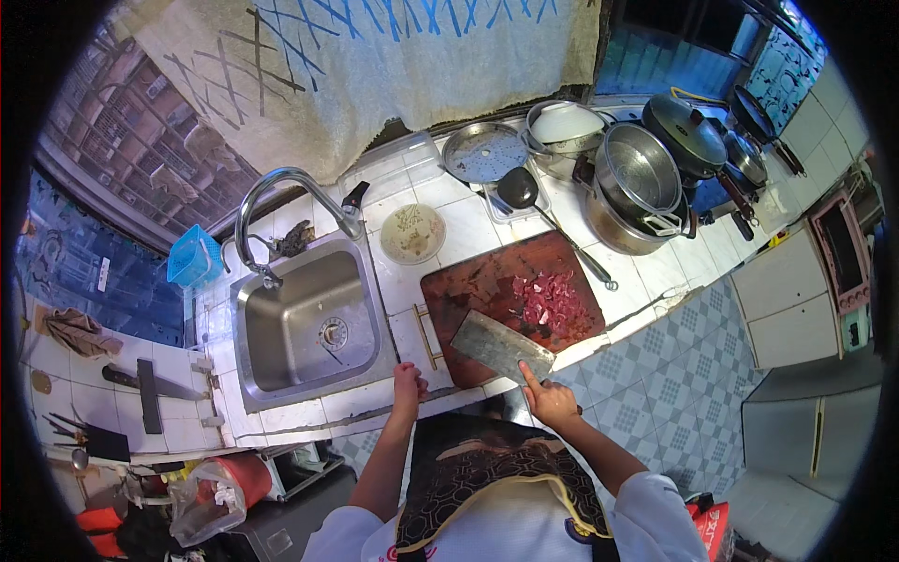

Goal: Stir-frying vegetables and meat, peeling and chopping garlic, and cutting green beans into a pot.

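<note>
My right hand (550, 400) grips a Chinese cleaver, with one finger laid along its wide blade (500, 345). The blade lies over the lower left part of a dark red-brown cutting board (456, 291) that has a metal handle on its left side. Chopped raw red meat (551, 302) is heaped on the board's right half, apart from the blade. My left hand (409, 385) is curled at the counter's front edge, between sink and board; whether it holds anything I cannot tell.
A steel sink (253, 337) with a tall faucet is at left. Behind the board are a patterned bowl (413, 234), a steamer tray (484, 153) and a black ladle (518, 188) whose handle reaches past the board's right corner. Stacked pots (625, 228) and lidded pans stand at the right.
</note>
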The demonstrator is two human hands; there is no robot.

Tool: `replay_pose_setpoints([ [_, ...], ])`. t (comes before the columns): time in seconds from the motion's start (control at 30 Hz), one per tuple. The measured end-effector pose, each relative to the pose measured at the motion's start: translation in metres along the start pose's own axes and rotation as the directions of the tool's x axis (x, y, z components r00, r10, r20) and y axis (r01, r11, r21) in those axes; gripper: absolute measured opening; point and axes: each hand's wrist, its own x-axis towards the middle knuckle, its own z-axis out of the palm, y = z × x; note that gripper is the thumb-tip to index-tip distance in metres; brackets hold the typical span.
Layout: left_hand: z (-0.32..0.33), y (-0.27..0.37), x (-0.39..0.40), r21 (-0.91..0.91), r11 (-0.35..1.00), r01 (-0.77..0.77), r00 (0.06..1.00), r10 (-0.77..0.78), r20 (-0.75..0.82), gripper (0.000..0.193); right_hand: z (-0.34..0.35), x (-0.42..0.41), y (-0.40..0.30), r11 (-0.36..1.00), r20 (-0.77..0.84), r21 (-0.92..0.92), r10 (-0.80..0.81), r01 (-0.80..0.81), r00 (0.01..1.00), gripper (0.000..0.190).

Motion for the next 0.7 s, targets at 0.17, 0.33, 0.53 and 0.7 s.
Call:
replay_pose_setpoints([
  [0.17,-0.002,-0.015,-0.008,0.131,0.988,-0.076,0.994,0.065,0.087,0.025,-0.017,0.007,0.0,0.999,0.053,0.026,-0.042,0.041,0.998,0.054],
  [0.33,0.021,-0.01,-0.014,0.207,0.974,-0.086,0.966,0.03,0.257,0.015,-0.036,0.012,0.011,0.658,0.188,0.728,0.08,-0.194,0.979,0.048],
  [0.53,0.065,-0.013,-0.006,0.314,0.933,-0.177,0.94,0.066,0.336,0.009,-0.059,0.009,0.02,-0.429,0.62,0.684,-0.085,-0.59,0.78,0.045],
  [0.7,0.14,0.005,-0.028,0.316,0.614,-0.723,0.678,0.545,0.493,0.021,-0.045,0.004,0.033,-0.627,0.631,0.442,-0.292,-0.642,0.719,0.051],
])
